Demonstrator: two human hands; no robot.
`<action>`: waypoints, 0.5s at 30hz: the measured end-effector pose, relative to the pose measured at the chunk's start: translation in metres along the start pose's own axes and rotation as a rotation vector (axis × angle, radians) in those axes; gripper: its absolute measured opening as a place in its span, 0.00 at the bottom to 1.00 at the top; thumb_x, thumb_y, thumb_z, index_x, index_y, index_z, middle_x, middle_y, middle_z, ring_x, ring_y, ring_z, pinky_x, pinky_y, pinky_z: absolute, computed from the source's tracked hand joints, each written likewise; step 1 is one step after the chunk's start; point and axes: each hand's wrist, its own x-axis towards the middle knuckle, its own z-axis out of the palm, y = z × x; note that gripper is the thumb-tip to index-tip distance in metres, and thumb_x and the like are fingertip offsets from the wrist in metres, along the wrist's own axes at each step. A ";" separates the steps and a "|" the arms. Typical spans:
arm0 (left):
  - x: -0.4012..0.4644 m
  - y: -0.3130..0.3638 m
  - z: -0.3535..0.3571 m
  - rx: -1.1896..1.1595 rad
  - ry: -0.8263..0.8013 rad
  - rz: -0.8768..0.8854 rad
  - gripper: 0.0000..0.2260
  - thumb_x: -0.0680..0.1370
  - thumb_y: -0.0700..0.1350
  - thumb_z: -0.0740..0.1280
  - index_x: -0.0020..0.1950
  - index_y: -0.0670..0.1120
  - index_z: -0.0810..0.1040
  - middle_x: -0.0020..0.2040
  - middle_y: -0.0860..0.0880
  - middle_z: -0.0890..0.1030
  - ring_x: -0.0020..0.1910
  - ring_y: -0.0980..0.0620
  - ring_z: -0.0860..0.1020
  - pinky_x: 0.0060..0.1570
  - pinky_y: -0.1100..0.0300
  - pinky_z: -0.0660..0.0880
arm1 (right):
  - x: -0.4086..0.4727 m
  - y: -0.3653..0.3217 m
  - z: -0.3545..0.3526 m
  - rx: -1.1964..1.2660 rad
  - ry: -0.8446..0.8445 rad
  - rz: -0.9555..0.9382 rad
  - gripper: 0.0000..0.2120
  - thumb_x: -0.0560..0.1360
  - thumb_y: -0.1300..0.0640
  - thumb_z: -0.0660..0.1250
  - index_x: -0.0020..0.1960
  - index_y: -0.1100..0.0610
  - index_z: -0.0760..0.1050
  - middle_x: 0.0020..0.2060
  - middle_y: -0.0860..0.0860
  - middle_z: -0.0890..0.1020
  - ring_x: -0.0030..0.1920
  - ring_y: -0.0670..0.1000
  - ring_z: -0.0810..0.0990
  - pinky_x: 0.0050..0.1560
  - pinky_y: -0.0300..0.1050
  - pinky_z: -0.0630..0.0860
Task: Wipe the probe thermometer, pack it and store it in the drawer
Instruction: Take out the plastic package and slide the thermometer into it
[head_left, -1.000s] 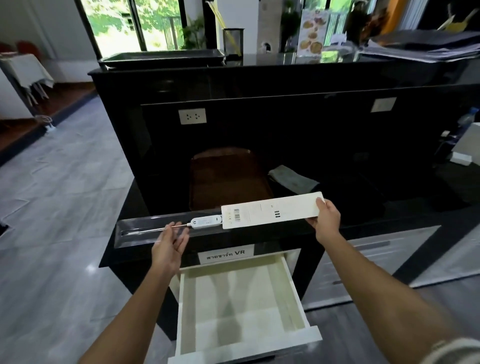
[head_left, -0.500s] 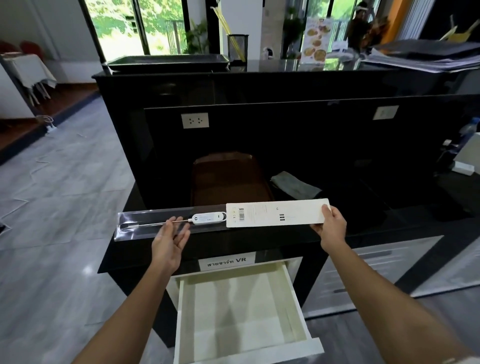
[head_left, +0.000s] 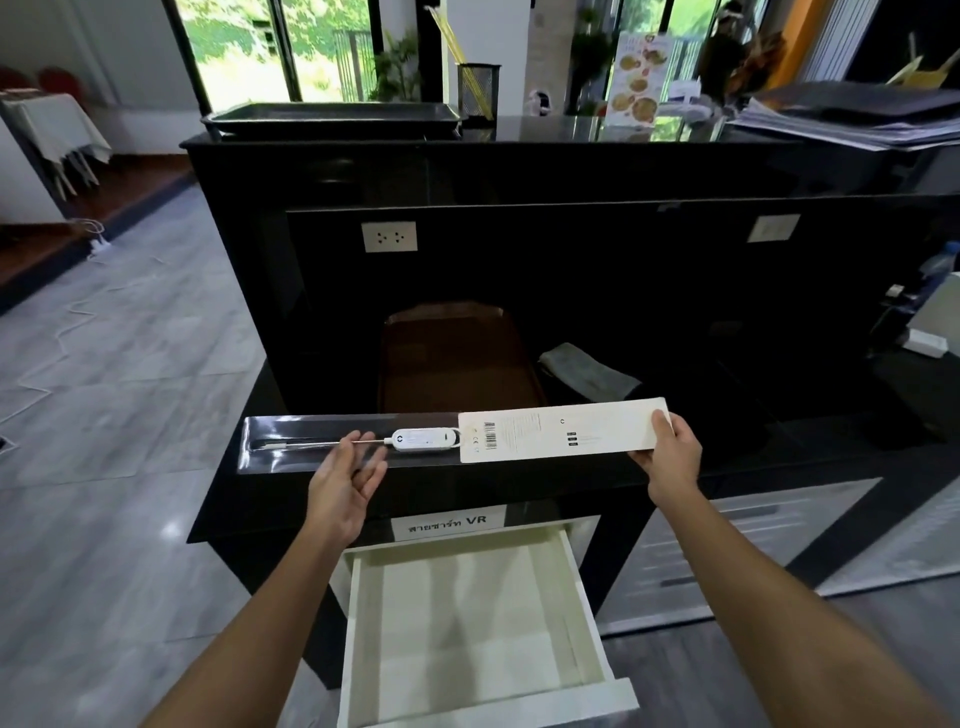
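Observation:
The probe thermometer (head_left: 423, 439), a white body with a thin metal probe pointing left, lies in a long clear plastic tray (head_left: 291, 441). The tray sticks out of a white cardboard sleeve (head_left: 561, 428) with a barcode. My right hand (head_left: 670, 449) grips the sleeve's right end. My left hand (head_left: 348, 475) is under the clear tray near the probe, palm up, fingers spread. The package is held level above the black counter's front edge. Below it a white drawer (head_left: 363, 634) stands pulled out, with nothing inside.
A grey folded cloth (head_left: 587, 371) and a brown tray (head_left: 457, 353) lie on the black counter (head_left: 779, 447) behind the package. A labelled drawer front (head_left: 449, 522) sits above the open drawer. Grey cabinet drawers (head_left: 753, 535) are to the right.
The package has levelled out and shifted slightly right. My left hand has slid up under the clear tray near the probe. The view has tilted a little.

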 end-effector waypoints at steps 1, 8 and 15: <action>-0.001 -0.001 0.000 -0.005 -0.002 -0.004 0.14 0.81 0.46 0.58 0.65 0.43 0.72 0.59 0.46 0.80 0.55 0.50 0.80 0.51 0.56 0.80 | 0.000 0.001 -0.001 -0.002 0.001 -0.002 0.09 0.81 0.53 0.61 0.57 0.55 0.75 0.52 0.56 0.80 0.55 0.55 0.79 0.40 0.45 0.79; -0.007 -0.004 0.011 -0.077 0.000 -0.027 0.17 0.81 0.46 0.58 0.68 0.41 0.70 0.63 0.43 0.78 0.56 0.49 0.80 0.51 0.56 0.79 | -0.010 0.005 0.003 0.031 0.010 0.002 0.11 0.81 0.53 0.60 0.60 0.56 0.74 0.55 0.58 0.79 0.56 0.55 0.78 0.42 0.47 0.80; -0.012 0.000 0.010 -0.040 0.009 -0.005 0.15 0.81 0.45 0.58 0.66 0.42 0.72 0.63 0.43 0.78 0.57 0.48 0.79 0.52 0.55 0.80 | -0.010 0.002 -0.001 0.036 -0.022 0.041 0.10 0.81 0.53 0.60 0.60 0.56 0.73 0.55 0.58 0.79 0.56 0.56 0.78 0.44 0.49 0.79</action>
